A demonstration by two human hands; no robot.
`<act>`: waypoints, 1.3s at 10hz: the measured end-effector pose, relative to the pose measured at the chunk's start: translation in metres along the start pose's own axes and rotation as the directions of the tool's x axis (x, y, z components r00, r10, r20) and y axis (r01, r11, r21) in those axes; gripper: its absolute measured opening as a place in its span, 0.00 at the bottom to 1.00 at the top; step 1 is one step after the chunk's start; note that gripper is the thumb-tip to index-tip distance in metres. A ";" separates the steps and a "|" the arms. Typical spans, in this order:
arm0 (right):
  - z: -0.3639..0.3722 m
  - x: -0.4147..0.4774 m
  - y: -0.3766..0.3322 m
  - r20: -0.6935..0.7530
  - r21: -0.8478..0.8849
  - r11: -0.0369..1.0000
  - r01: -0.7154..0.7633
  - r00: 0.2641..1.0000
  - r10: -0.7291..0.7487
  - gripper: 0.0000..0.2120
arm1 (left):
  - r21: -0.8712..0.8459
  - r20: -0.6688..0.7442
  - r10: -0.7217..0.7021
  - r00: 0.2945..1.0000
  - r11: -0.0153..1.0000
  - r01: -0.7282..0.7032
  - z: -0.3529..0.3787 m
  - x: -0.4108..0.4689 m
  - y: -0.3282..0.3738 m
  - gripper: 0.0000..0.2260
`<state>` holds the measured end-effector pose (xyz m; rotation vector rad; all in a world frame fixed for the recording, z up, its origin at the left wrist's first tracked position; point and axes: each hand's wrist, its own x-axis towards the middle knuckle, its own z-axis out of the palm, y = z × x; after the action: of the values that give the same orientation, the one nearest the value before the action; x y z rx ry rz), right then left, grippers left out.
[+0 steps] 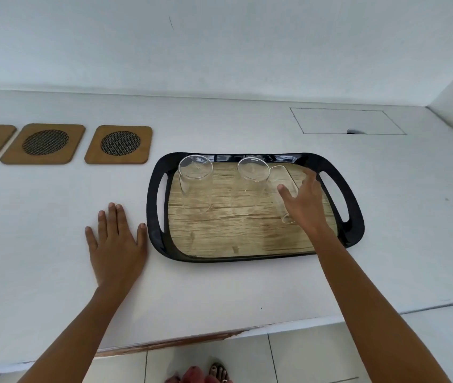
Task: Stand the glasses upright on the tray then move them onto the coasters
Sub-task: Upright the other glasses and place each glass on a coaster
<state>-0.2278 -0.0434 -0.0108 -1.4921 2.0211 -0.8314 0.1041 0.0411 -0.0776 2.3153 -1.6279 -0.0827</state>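
no brand, label or writing can be read on anything here. the right hand (304, 201) reaches over the black tray (355, 230) with its grip spread open, fingers splayed above a clear glass (282, 179) that lies on its side, its long axis running from the tray's far edge toward the person; whether the fingers touch it cannot be told. just left of the grip a second glass (250, 186) stands upright, and further left a third glass (194, 186) stands upright too, both on the tray's wood-print floor. the left hand (116, 244) lies flat, open and holding nothing, on the white worktop (54, 244) just beside the tray's left rim. well left of the grip, three wooden coasters (118, 145) with dark mesh centres sit in a row. a white wall rises behind; pale floor tiles show below.
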 end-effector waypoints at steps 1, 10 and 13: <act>-0.001 -0.001 0.005 0.064 -0.038 0.999 -0.022 0.998 0.025 0.38 | -0.002 -0.002 0.001 1.000 1.000 -0.001 0.000 0.000 0.001 0.32; -0.001 0.005 0.008 -0.167 0.632 0.769 0.089 0.986 0.024 0.35 | 0.019 -0.003 -0.005 1.000 1.000 0.005 -0.003 -0.002 0.002 0.32; 0.018 0.016 0.023 -0.223 0.401 0.890 0.216 0.966 -0.134 0.43 | 0.022 0.004 -0.008 1.000 1.000 0.008 -0.001 0.000 0.003 0.33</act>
<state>-0.2351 -0.0571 -0.0403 -1.3933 1.6935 -1.4340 0.1019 0.0409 -0.0757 2.3399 -1.6291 -0.0716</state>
